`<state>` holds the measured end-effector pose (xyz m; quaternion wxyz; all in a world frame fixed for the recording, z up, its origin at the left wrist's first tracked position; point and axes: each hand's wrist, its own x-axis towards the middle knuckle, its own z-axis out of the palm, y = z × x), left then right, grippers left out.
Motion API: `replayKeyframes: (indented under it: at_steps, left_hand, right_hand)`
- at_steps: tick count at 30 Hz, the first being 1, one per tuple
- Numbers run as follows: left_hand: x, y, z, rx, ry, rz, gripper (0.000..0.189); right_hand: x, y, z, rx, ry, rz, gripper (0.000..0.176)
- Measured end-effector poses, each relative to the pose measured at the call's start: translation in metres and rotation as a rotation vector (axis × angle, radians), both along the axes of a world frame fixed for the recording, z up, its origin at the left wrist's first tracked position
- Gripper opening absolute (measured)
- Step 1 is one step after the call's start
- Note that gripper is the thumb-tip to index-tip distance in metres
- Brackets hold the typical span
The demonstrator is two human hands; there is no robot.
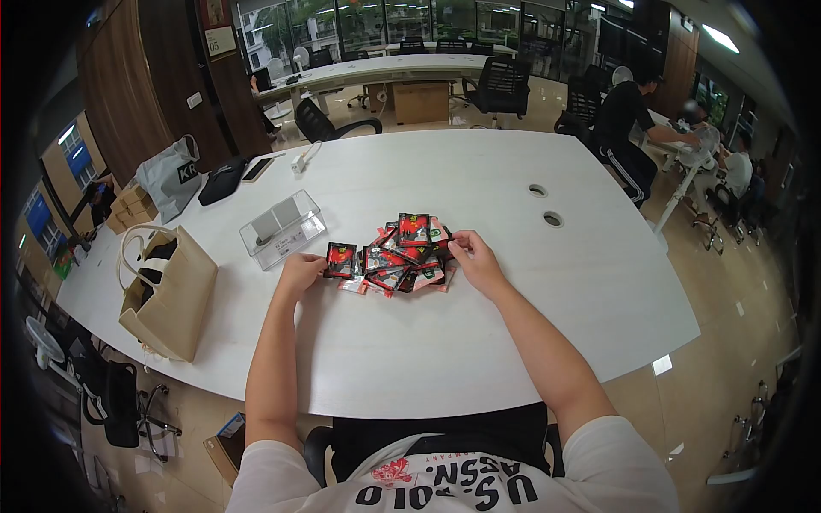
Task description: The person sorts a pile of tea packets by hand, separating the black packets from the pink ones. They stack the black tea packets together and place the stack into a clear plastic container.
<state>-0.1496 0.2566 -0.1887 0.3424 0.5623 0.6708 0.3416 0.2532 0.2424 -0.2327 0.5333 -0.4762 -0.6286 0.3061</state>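
A heap of small red and black sachets [402, 261], with a few pinkish ones among them, lies on the white table in front of me. My left hand [302, 274] pinches the edge of one red and black sachet [341, 259] at the left side of the heap. At the heap's right edge, the thumb and fingers of my right hand [479, 262] are closed on the edge of a dark sachet, mostly hidden by the fingers and other sachets. Just beyond my left hand is a clear plastic box [284, 231] with compartments.
A cream tote bag [184, 295] stands at the table's left edge. Behind it are a grey bag [169, 178], a black pouch [224, 181], a phone [257, 169] and a white charger [299, 162]. Two round cable holes [553, 220] pierce the tabletop. People sit farther right.
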Motion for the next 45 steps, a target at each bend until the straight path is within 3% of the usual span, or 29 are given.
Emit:
replayKeyframes:
  at_steps: [11, 17, 38, 45]
  left_hand:
    - [0.003, -0.010, 0.021, -0.080, -0.132, -0.015, 0.030]
    - [-0.012, 0.002, 0.006, -0.064, -0.220, -0.067, 0.036]
    - [-0.039, 0.007, -0.002, -0.178, -0.885, -0.242, 0.028]
    - [-0.036, 0.007, -0.009, -0.180, -0.896, -0.311, 0.033]
  right_hand:
    - [-0.001, -0.003, 0.005, -0.002, -0.013, -0.002, 0.034]
    - [0.000, -0.004, 0.005, -0.001, -0.014, 0.005, 0.034]
    - [0.001, -0.004, 0.007, -0.043, -0.019, 0.028, 0.032]
    - [0.001, -0.001, 0.003, 0.012, -0.013, 0.010, 0.034]
